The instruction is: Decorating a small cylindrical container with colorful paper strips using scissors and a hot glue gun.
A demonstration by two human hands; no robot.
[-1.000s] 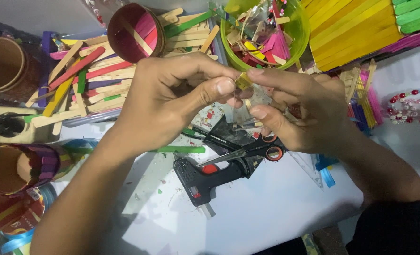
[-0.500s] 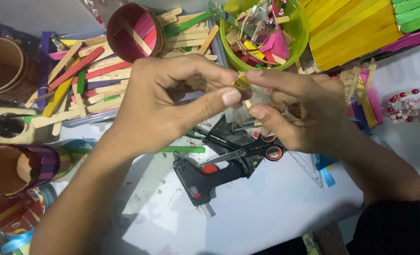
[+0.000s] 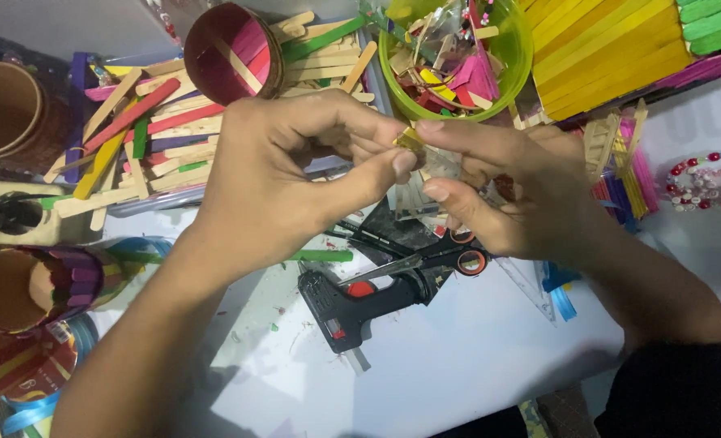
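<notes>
Left hand [image 3: 283,174] is pinching a small gold piece [image 3: 410,142] between thumb and fingertips, closed on it. Right hand [image 3: 514,191] is meeting it from the other side: index finger lying along the top of the piece, thumb just below, also closed on it. The piece is sitting in mid-air between both hands, above the table [image 3: 490,357] and just in front of the green bowl [image 3: 457,61].

Judgement on doing this well: both pinches are working close to the tips, so keeping the piece short between the fingers and the wrists steady should stop it from twisting or popping out. It's tiny and mostly covered, so I can't tell exactly what's being done to it.

Below the hands, left to right: stick-covered cup [image 3: 32,284], green stick [image 3: 320,255], glue gun [image 3: 360,304], scissors [image 3: 441,255]. All lying untouched.

Versus the earlier frames: hands are staying almost where they were, shifting only slightly. The right index is now reaching further over the piece, and the left thumb is pressing up closer. Table items are not moving.
</notes>
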